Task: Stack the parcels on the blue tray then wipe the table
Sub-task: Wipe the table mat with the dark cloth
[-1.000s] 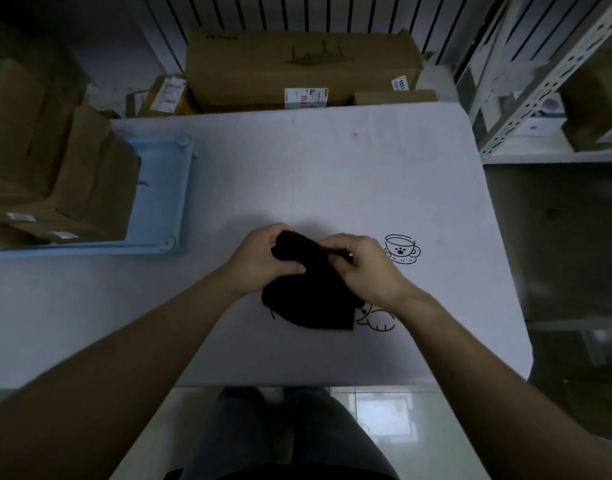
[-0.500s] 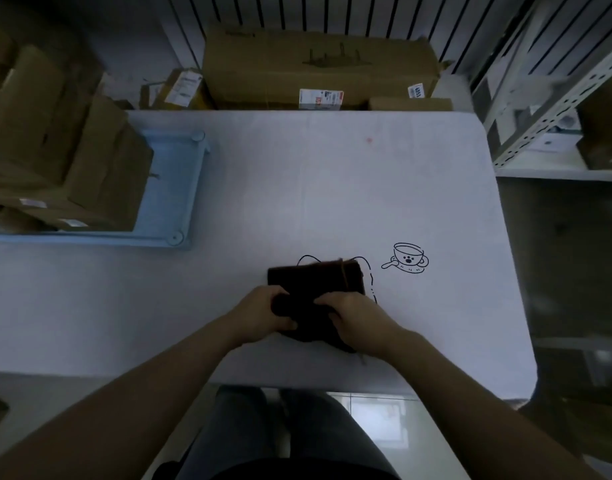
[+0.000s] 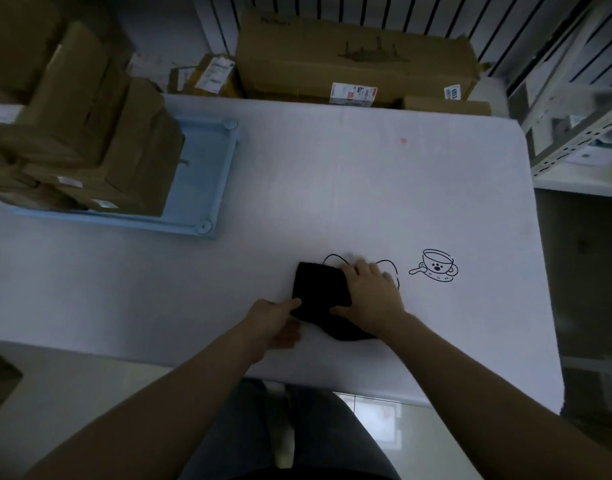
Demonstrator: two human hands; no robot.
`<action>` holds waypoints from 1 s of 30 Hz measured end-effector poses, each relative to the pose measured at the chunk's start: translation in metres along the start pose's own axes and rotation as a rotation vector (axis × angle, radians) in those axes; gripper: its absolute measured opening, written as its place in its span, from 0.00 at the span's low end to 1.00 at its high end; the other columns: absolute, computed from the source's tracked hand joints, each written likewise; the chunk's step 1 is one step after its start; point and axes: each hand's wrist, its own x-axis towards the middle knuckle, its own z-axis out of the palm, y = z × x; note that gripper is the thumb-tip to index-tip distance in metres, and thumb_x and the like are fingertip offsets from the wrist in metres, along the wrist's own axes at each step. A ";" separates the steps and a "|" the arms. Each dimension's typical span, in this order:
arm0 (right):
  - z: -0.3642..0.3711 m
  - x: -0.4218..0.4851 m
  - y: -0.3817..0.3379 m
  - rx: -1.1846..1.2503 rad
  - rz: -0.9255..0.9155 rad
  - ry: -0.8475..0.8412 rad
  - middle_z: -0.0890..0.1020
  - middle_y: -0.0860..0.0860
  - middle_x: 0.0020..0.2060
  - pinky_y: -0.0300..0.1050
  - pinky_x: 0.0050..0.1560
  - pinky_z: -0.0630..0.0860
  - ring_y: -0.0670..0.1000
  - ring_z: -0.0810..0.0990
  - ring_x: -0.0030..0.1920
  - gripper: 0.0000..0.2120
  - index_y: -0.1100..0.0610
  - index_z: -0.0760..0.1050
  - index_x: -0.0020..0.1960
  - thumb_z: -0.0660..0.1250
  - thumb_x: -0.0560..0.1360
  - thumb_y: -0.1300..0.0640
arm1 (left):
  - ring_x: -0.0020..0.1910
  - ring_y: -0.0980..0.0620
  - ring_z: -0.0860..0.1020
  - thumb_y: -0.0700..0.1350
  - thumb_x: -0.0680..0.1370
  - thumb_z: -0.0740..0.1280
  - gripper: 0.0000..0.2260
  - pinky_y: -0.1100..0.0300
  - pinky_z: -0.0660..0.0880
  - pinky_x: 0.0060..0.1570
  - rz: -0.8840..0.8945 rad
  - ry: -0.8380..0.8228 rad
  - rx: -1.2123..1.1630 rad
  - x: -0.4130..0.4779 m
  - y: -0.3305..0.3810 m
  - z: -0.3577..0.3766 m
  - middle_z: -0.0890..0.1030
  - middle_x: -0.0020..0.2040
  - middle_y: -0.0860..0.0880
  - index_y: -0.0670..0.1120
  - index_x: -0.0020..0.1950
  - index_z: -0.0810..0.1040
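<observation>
A folded black cloth (image 3: 318, 294) lies on the white table (image 3: 332, 188) near its front edge. My right hand (image 3: 372, 299) presses flat on the cloth's right half, fingers spread. My left hand (image 3: 275, 318) touches the cloth's lower left corner with its fingertips. Several brown cardboard parcels (image 3: 90, 133) stand stacked on the blue tray (image 3: 207, 174) at the table's left.
A large cardboard box (image 3: 356, 57) and smaller boxes (image 3: 214, 76) stand behind the table's far edge. A metal shelf rack (image 3: 574, 109) is at the right. Black cup and animal drawings (image 3: 436, 270) are printed on the table. A small pink mark (image 3: 403, 141) sits farther back.
The cloth has gone from being folded in both hands to lying flat on the table. My right hand now presses on top of it, and my left hand has slid to its corner.
</observation>
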 end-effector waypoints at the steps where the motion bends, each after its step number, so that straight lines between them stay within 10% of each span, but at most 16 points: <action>1: 0.003 -0.004 -0.009 0.090 0.077 -0.045 0.74 0.54 0.66 0.51 0.62 0.71 0.57 0.73 0.66 0.37 0.54 0.64 0.72 0.72 0.71 0.39 | 0.41 0.41 0.81 0.49 0.76 0.72 0.15 0.46 0.80 0.50 -0.032 -0.035 -0.036 -0.001 -0.003 0.000 0.82 0.48 0.35 0.36 0.50 0.78; 6: 0.016 -0.024 -0.052 0.850 0.261 -0.225 0.85 0.52 0.41 0.48 0.46 0.83 0.53 0.85 0.42 0.15 0.61 0.81 0.51 0.77 0.71 0.51 | 0.45 0.42 0.82 0.43 0.73 0.75 0.17 0.54 0.82 0.40 -0.073 -0.124 -0.253 -0.003 -0.004 -0.009 0.84 0.52 0.37 0.35 0.58 0.79; 15: -0.056 0.014 -0.143 1.769 0.243 -0.180 0.85 0.60 0.55 0.58 0.60 0.79 0.61 0.84 0.56 0.15 0.59 0.77 0.63 0.70 0.77 0.60 | 0.52 0.45 0.83 0.39 0.78 0.68 0.15 0.59 0.81 0.41 0.281 -0.227 -0.511 -0.002 0.069 -0.107 0.82 0.58 0.38 0.38 0.64 0.77; 24: -0.104 0.127 -0.237 1.556 0.333 0.147 0.84 0.57 0.53 0.56 0.56 0.82 0.58 0.84 0.52 0.12 0.58 0.76 0.60 0.70 0.77 0.59 | 0.55 0.47 0.77 0.43 0.79 0.67 0.16 0.57 0.73 0.49 0.336 0.123 -0.416 0.023 0.104 -0.196 0.80 0.53 0.46 0.43 0.66 0.74; 30: -0.111 0.184 -0.257 1.045 0.420 0.213 0.76 0.60 0.64 0.58 0.63 0.77 0.62 0.78 0.61 0.30 0.61 0.66 0.72 0.72 0.75 0.54 | 0.53 0.46 0.77 0.42 0.80 0.66 0.18 0.56 0.76 0.52 0.229 0.106 -0.488 0.038 0.100 -0.236 0.78 0.48 0.46 0.39 0.70 0.72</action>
